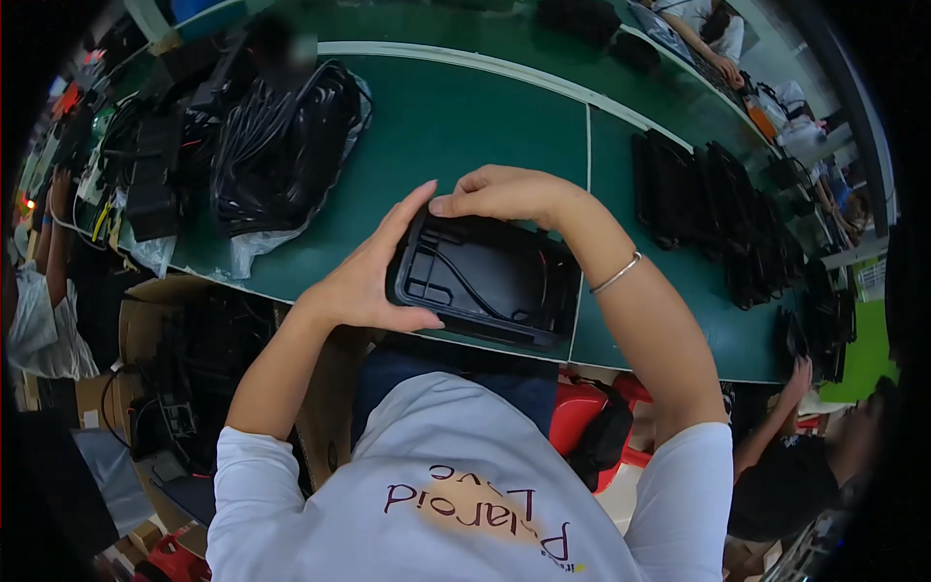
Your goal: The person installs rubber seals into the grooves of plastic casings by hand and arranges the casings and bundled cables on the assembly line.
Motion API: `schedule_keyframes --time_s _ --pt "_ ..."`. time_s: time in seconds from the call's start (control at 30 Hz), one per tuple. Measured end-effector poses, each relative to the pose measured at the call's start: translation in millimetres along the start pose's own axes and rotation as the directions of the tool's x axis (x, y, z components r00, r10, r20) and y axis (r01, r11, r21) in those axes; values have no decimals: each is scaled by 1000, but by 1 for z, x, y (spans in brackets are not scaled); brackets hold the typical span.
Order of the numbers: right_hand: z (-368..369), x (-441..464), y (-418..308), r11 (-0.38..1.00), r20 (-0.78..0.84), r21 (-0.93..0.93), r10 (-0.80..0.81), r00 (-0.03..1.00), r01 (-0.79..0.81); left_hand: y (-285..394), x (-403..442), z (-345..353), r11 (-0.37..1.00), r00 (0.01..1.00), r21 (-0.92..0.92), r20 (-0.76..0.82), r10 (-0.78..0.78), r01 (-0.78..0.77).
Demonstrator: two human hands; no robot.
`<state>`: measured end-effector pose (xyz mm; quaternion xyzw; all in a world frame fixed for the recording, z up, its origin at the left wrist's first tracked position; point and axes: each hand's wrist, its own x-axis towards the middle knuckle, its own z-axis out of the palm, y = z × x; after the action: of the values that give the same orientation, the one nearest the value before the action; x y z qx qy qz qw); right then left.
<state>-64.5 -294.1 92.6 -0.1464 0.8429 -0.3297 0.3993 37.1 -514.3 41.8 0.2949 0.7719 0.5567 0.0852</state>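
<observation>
A black rectangular plastic housing [485, 276] lies open side up near the front edge of the green table [446, 116]. Inside it a thin black cable runs diagonally. My left hand [373, 276] is spread around the housing's left end, thumb on the near side and fingers toward the far corner. My right hand [495, 194] is closed with thumb and fingers at the far left corner; what it pinches there is too small to make out.
Bundled black cables [281, 145] lie at the table's left, with black adapters [155, 165] beside them. Several black parts [679, 189] are piled at the right. Below left stands a cardboard box [141, 330]; a red stool [582, 412] is below. Other people work at both sides.
</observation>
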Motion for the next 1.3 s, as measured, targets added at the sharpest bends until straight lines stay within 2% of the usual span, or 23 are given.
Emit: schedule_keyframes --time_s 0.17,0.4,0.53,0.57,0.6,0.67,0.73,0.77,0.8,0.83,0.87,0.9,0.93,0.97,1.0,1.07,1.1,1.13,1.2,1.23,1.27,1.3 --pt "-3 -25 25 998 -47 54 -11 999 13 0 0 -1 999 1000 41 -4 -4 4" --pt "-7 -60 61 984 -51 178 10 999 -1 -5 -1 -3 1000 1000 -7 -18 -13 13" --pt "7 -72 114 922 -195 321 -157 968 214 -7 -4 -2 995 999 -94 -32 -22 19" --pt "14 -89 107 984 -308 38 -153 939 173 -6 -5 -1 994 999 -106 -37 -7 3" --pt "23 -96 104 984 -404 -17 -170 899 178 -6 -4 0 992 999 -125 -40 5 -10" --pt "26 -109 88 986 -430 -148 -138 892 81 0 3 -3 992 999 -117 -14 43 -45" --pt "22 -112 89 985 -472 -137 -157 867 103 9 16 -13 991 989 -4 56 137 -137" --pt "13 -116 89 979 -493 -124 -205 846 165 10 24 -16 991 992 -66 35 120 -118" --pt "2 -120 87 968 -512 -115 -250 822 223 10 39 -19 977 981 -87 -4 192 -192" --pt "-12 -126 81 978 -508 57 -147 849 203 10 55 -21 959 965 -110 -47 259 -262" --pt "-27 -126 82 953 -502 208 -89 860 220 12 69 -21 947 924 -13 -223 309 -320" --pt "-48 -128 85 940 -499 257 -69 864 224 15 82 -20 928 866 6 -358 349 -371" --pt "-68 -126 90 892 -509 383 -12 861 239 13 89 -16 944 866 -83 -431 255 -320" --pt "-88 -128 93 865 -578 417 17 816 278 8 96 -11 946 855 -174 -495 156 -274" --pt "-108 -125 97 844 -648 459 105 754 277 -1 97 -1 961 863 -173 -495 104 -215" --pt "-154 -119 109 828 -762 459 180 622 323 -28 91 25 990 920 -142 -389 -44 -13" --pt "-181 -108 124 836 -812 452 241 532 310 -46 84 37 998 953 -50 -301 -41 27" --pt "-204 -100 135 846 -843 447 289 455 291 -28 83 40 990 974 134 -217 64 -35" --pt "-243 -83 146 822 -829 525 433 355 223 -20 86 41 931 973 321 -94 212 -172" --pt "-261 -74 150 792 -800 578 503 327 196 -19 87 42 936 977 312 -85 197 -162" --pt "-276 -64 154 794 -802 576 503 322 196 -19 87 41 936 976 311 -84 202 -167" --pt "-293 -51 169 730 -746 656 586 317 193 -18 87 40 939 980 308 -77 184 -152"
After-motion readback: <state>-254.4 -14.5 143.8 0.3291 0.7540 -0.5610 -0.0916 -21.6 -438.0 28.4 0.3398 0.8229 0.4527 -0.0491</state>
